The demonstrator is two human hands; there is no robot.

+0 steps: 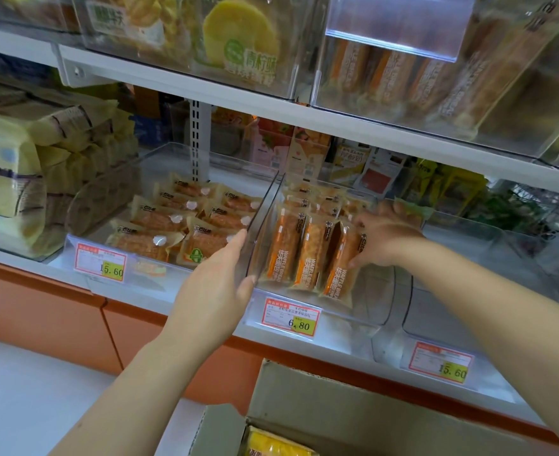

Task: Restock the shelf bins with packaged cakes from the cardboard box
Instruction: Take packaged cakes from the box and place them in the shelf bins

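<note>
Clear bin (266, 209) is being steadied by the flat-fingered left grip (218, 274) while the right grip (385, 236) is clasping the end waffle pack (340, 264), likely squaring the row upright.

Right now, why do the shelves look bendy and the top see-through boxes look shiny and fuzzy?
Head view: the wide-angle lens bends the white metal shelf edges; head view: light glares off the clear plastic upper bins, blurring the packets inside.

White shelf boards (337, 126) over an orange base panel (41, 317) — pale, glossy floor (24, 406).
</note>
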